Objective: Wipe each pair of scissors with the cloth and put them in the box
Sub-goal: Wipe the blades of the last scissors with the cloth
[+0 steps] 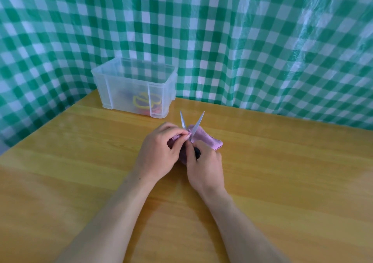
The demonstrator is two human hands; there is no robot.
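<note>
A pair of scissors [198, 121] with silver blades spread in a V points away from me over the middle of the table. My right hand [205, 166] grips its dark handle, which is mostly hidden. My left hand [161, 151] pinches the pink cloth [203, 139] against the base of the left blade. The rest of the cloth hangs behind and to the right of the blades. A clear plastic box [113, 87] stands at the back left, with yellow-handled and red-handled scissors [144, 101] showing through its wall.
The wooden table [282, 171] runs up to a green-and-white checked sheet [242, 40] that hangs behind it and along the left side. The box has no lid on it.
</note>
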